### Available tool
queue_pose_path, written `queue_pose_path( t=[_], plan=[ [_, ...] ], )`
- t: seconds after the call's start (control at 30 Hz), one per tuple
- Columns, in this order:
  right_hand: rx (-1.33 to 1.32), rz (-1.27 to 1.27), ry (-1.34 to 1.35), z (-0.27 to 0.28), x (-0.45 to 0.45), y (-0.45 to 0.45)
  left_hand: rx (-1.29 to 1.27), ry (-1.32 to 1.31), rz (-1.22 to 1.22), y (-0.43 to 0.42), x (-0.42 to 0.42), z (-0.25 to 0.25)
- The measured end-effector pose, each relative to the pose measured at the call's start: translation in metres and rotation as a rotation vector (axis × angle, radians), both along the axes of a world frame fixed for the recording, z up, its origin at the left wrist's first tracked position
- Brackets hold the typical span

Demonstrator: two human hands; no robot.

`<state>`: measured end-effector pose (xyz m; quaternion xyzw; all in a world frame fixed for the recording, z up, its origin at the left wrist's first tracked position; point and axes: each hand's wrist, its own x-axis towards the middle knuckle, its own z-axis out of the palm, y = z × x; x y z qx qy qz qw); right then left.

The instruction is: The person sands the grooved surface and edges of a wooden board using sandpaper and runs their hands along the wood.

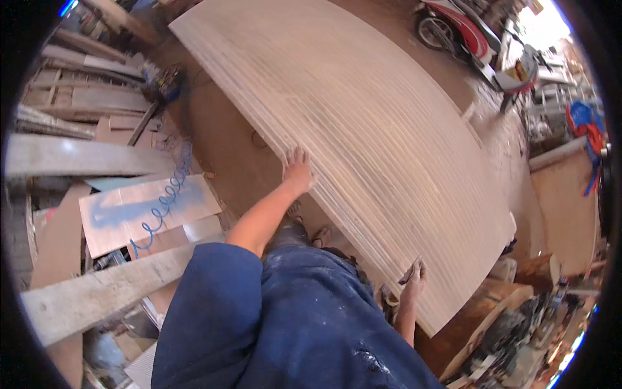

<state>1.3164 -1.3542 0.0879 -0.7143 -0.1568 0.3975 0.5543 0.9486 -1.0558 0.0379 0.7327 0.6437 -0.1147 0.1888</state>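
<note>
A large pale wooden panel (363, 110) with fine parallel grooves stretches from the upper left to the lower right. Near the middle of its close edge, my left hand (298, 170) lies on the surface with its fingers spread. My right hand (414, 273) is at the same edge, closer to the lower right corner. Its fingers are bent together, and whether anything is between them is too small to tell. Pale dust covers the fingers of both hands.
Blue coiled hose (170, 198) lies over a blue-stained board (149, 212) at left, among planks (103, 288). A red and white motorbike (470, 35) stands at upper right. Thick wood slabs (476, 324) and scraps lie at lower right. My feet (321, 237) are beside the panel's edge.
</note>
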Motion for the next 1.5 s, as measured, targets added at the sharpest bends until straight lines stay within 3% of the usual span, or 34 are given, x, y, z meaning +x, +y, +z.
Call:
queue_pose_path(
  t=[0.13, 0.3, 0.33, 0.4, 0.43, 0.5, 0.53, 0.6, 0.67, 0.7, 0.8, 0.87, 0.9, 0.97, 1.0, 1.1, 1.13, 1.17, 1.27, 1.33, 1.37, 1.43, 1.5],
  plan=[
    [0.018, -0.136, 0.055, -0.001, -0.028, 0.007, -0.062, 0.054, -0.106, -0.061, 0.062, 0.002],
    [0.030, 0.030, -0.021, 0.010, -0.049, 0.037, -0.278, 0.048, -0.287, -0.120, 0.131, 0.046],
    [0.043, 0.076, -0.156, 0.011, -0.051, 0.044, -0.343, 0.007, -0.325, -0.122, 0.138, 0.052],
    [0.068, 0.128, -0.280, 0.027, -0.061, 0.068, -0.576, -0.294, -0.278, -0.116, 0.144, 0.055],
    [-0.015, 0.199, -0.354, 0.051, -0.071, 0.085, -0.570, -0.286, -0.269, -0.119, 0.147, 0.048],
    [-0.096, 0.273, -0.423, 0.056, -0.089, 0.103, -0.618, -1.370, 0.113, -0.130, 0.151, 0.037],
    [0.039, 0.369, -0.468, 0.042, -0.098, 0.111, -0.608, -1.363, 0.116, -0.128, 0.151, 0.038],
    [0.185, 0.463, -0.504, 0.037, -0.115, 0.126, -0.603, -1.467, 0.465, -0.118, 0.149, 0.070],
    [0.278, 0.736, -0.521, 0.043, -0.126, 0.138, -0.457, -1.405, 0.527, -0.110, 0.132, 0.095],
    [0.285, 0.740, -0.517, 0.042, -0.130, 0.142, -0.323, -1.341, 0.583, -0.108, 0.125, 0.100],
    [0.359, 0.675, -0.379, 0.038, -0.138, 0.146, -0.124, -1.193, 0.632, -0.112, 0.118, 0.091],
    [0.329, 0.439, -0.156, 0.032, -0.136, 0.148, 0.073, -1.017, 0.591, -0.121, 0.120, 0.102],
    [0.330, 0.436, -0.154, 0.027, -0.132, 0.149, 0.072, -1.014, 0.588, -0.126, 0.123, 0.099],
    [0.187, 0.355, -0.097, 0.019, -0.116, 0.146, 0.185, -0.890, 0.538, -0.136, 0.133, 0.097],
    [0.150, 0.362, -0.169, 0.015, -0.109, 0.144, 0.086, -0.842, 0.485, -0.140, 0.137, 0.099],
    [0.087, 0.324, -0.284, 0.010, -0.102, 0.136, 0.144, -0.952, 0.383, -0.158, 0.162, 0.088],
    [0.078, 0.314, -0.286, 0.003, -0.100, 0.133, -0.056, -0.835, 0.326, -0.158, 0.165, 0.083],
    [0.088, 0.303, -0.315, -0.005, -0.098, 0.131, -0.070, -0.836, 0.317, -0.161, 0.170, 0.078],
    [0.128, 0.325, -0.400, -0.017, -0.091, 0.105, -0.079, -1.020, 0.346, -0.172, 0.183, 0.069],
    [0.164, 0.357, -0.455, -0.016, -0.095, 0.086, -0.347, -0.979, 0.399, -0.175, 0.183, 0.070],
    [0.192, 0.353, -0.199, -0.019, -0.096, 0.075, -0.357, -0.978, 0.395, -0.182, 0.188, 0.054],
    [0.212, 0.339, 0.060, -0.028, -0.094, 0.054, -0.329, -0.941, 0.399, -0.201, 0.197, 0.009],
    [0.157, 0.424, -0.100, -0.036, -0.085, 0.037, -0.495, -1.084, 0.391, -0.197, 0.190, 0.048]
  ],
)
